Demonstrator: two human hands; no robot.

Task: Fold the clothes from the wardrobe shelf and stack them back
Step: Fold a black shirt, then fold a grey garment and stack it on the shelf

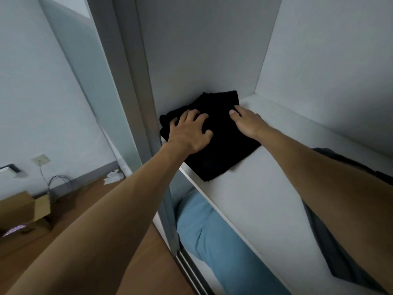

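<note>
The folded black garment (pixel 214 145) is soft, matt cloth, too dark for its weave to show. The wardrobe shelf (pixel 265 199) under it is smooth white board with a matt finish, as are the wardrobe walls (pixel 319 71). The sliding door frame (pixel 136 92) looks like satin grey metal and holds a frosted pane (pixel 85 67). Below the shelf is smooth light-blue cloth (pixel 212 241), and at the right is dark grey cloth (pixel 331 258). The floor (pixel 91 194) is brown wood with a low sheen. The box (pixel 21 207) is plain matt cardboard.
</note>
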